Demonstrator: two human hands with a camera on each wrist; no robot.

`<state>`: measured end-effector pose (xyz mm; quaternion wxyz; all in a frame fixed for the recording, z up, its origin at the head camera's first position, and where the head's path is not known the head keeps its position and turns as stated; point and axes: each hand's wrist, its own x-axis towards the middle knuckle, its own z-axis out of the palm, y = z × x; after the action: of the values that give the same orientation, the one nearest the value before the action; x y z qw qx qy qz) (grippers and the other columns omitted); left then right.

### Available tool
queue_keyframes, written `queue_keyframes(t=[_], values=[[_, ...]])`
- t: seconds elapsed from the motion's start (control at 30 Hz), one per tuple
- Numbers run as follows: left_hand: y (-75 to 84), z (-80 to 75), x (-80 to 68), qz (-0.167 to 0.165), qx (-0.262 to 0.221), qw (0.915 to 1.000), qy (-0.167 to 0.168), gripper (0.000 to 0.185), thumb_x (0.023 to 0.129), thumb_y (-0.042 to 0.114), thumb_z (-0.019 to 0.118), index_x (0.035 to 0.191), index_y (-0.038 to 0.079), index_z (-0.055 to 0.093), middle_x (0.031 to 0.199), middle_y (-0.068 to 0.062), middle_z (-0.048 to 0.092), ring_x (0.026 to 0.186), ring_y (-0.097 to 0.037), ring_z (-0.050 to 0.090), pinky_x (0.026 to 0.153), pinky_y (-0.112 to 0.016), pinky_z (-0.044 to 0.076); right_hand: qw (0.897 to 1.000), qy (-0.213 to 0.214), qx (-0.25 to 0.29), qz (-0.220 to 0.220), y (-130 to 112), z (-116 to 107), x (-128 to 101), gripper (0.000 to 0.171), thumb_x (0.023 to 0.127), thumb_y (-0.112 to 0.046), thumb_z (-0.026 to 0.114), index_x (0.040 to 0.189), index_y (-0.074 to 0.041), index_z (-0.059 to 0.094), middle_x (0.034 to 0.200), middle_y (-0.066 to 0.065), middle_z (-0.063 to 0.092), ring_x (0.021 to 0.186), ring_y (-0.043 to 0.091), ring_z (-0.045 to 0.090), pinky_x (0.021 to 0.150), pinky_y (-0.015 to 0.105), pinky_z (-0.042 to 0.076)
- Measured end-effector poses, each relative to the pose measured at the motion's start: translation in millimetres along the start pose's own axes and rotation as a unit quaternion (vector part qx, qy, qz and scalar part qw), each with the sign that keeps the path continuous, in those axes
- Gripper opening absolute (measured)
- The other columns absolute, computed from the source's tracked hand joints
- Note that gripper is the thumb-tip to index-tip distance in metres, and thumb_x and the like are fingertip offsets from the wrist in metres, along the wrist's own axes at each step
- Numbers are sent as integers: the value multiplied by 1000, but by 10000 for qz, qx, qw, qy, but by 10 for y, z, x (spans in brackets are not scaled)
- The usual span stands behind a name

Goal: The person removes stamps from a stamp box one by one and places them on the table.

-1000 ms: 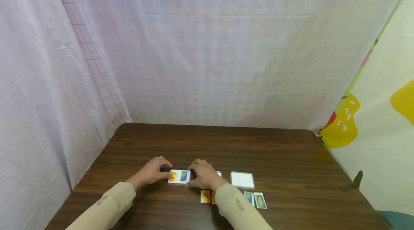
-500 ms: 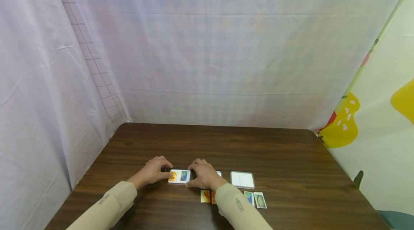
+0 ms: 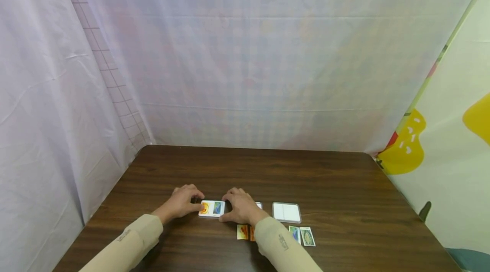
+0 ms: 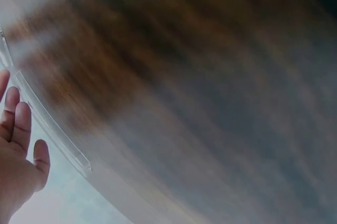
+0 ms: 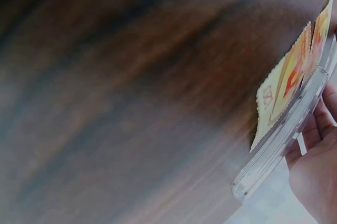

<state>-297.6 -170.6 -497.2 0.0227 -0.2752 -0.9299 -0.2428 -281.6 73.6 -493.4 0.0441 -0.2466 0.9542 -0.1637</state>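
A small clear stamp case lies on the brown table, with an orange stamp and a blue-green stamp on white inside it. My left hand grips its left end, thumb at the near side and forefinger at the far corner. At the right end my right hand holds it the same way. In the left wrist view the left hand shows beside a clear case edge. Part of the right hand shows behind a clear case edge in the right wrist view.
A second white-backed case is mostly hidden behind my right hand; a third case lies farther right. Orange stamps lie near my right sleeve, partly covered. Two greenish stamps, a blue-green one and an oval-pattern one, lie right of it.
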Motion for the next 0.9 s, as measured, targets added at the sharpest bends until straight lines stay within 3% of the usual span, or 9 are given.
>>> queue_keyframes(t=[0.4,0.63,0.9], values=[[8,-8,15,-138,89,9999,54,27,83,30,78,100,9,75,90,4,59,88,-19,54,83,-47,34,10000,-20,-37,3,-4,-5,-13,59,80,-52,78,124,-16,64,132,5,54,123,25,48,105,44,38],[3,3,12,231,164,9991,303,19,83,28,78,91,12,75,85,6,58,82,-16,53,77,-44,34,10000,1,-34,-29,2,3,-8,59,80,-52,78,123,-16,65,132,5,54,123,25,48,105,43,38],[-4,1,39,-58,171,9998,130,14,82,28,79,89,18,73,88,7,59,86,-17,54,79,-45,35,10000,16,-31,-48,1,-2,-8,59,79,-52,78,124,-16,65,131,5,55,122,25,48,105,43,38]])
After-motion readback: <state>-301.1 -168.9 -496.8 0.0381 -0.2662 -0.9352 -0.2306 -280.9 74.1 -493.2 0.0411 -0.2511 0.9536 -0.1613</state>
